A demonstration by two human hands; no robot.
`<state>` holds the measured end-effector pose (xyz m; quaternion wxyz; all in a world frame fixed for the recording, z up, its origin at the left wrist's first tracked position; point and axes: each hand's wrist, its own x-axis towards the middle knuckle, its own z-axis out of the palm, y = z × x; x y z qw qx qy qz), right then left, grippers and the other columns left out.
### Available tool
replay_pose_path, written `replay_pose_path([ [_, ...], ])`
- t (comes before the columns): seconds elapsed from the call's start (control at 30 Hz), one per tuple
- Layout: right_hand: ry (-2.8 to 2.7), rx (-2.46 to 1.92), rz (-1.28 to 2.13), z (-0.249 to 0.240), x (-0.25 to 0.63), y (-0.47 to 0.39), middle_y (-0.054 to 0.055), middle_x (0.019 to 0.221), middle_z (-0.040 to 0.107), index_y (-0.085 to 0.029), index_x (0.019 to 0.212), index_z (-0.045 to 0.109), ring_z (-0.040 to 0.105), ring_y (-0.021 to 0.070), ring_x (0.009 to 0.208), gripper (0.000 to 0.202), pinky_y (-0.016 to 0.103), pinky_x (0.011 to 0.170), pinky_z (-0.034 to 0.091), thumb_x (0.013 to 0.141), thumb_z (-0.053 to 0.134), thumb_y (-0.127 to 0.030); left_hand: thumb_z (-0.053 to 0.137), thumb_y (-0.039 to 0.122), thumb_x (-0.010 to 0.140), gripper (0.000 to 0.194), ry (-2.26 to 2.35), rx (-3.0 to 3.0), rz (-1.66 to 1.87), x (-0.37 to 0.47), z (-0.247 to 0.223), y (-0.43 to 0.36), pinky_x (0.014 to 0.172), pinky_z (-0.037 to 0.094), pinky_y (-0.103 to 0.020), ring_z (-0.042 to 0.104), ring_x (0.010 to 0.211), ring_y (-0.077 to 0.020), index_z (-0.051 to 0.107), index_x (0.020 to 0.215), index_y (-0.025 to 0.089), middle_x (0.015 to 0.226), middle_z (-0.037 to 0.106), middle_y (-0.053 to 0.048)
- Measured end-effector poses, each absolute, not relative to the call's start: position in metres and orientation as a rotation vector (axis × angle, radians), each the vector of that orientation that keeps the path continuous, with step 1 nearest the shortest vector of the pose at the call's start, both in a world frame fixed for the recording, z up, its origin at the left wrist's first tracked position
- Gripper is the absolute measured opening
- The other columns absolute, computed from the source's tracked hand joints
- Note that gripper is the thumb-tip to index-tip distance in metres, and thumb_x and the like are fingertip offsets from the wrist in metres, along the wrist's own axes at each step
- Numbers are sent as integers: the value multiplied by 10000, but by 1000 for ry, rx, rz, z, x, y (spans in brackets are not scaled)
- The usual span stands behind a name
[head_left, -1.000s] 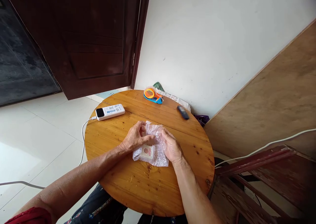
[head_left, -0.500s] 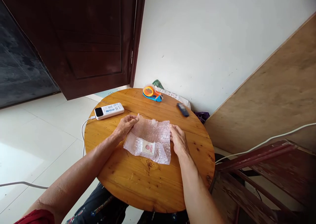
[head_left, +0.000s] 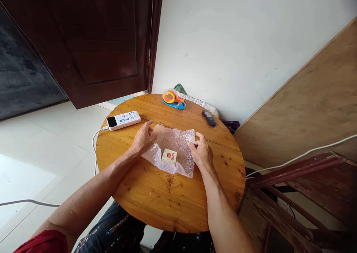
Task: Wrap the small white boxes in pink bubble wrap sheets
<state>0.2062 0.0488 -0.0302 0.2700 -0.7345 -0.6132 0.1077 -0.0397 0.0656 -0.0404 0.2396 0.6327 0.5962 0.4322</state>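
Note:
A sheet of clear bubble wrap point(head_left: 178, 139) lies on the round wooden table point(head_left: 167, 204). On its near part rests a small cream box point(head_left: 169, 155) with a red round mark and red label, its top uncovered. My left hand point(head_left: 143, 138) is at the wrap's left edge, fingers bent; whether they pinch the film is hard to tell. At the right edge, my right hand point(head_left: 201, 151) has its thumb and a finger on the bubble wrap, pinching it.
A white power bank point(head_left: 124, 120) with a cable sits at the table's left. Toward the back are an orange and blue tape dispenser point(head_left: 174, 99) and a dark, partly blurred object point(head_left: 209, 118). A wall rises behind.
The near flap of bubble wrap that covered the box has come off it, so the box shows bare. The view has shifted slightly.

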Motion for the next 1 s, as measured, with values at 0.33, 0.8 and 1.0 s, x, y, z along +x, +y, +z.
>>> replay_pose_path([
  [0.33, -1657, -1966, 222, -33, 201, 48, 34, 946, 755, -216, 1349, 496, 676, 238, 905, 507, 302, 699, 416, 858, 548, -336, 599, 310, 816, 274, 1329, 2028, 920, -45, -10, 43, 932, 499, -388, 634, 1051, -251, 684, 1048, 192, 1104, 704, -83],
  [0.8, -1713, -2106, 201, -27, 207, 45, 16, 962, 735, -216, 1376, 470, 654, 216, 964, 532, 305, 767, 419, 852, 564, -225, 720, 257, 676, 890, 1200, 2237, 452, -41, -15, 11, 1073, 385, -502, 504, 1255, -355, 339, 1474, 166, 1333, 574, -177],
  [1.0, -1697, -2103, 223, -27, 206, 45, 12, 976, 740, -218, 1341, 499, 647, 208, 978, 490, 292, 741, 407, 854, 556, -218, 736, 251, 659, 798, 1249, 2191, 625, -39, -17, 8, 1046, 412, -490, 523, 1219, -342, 459, 1404, 173, 1294, 599, -163],
])
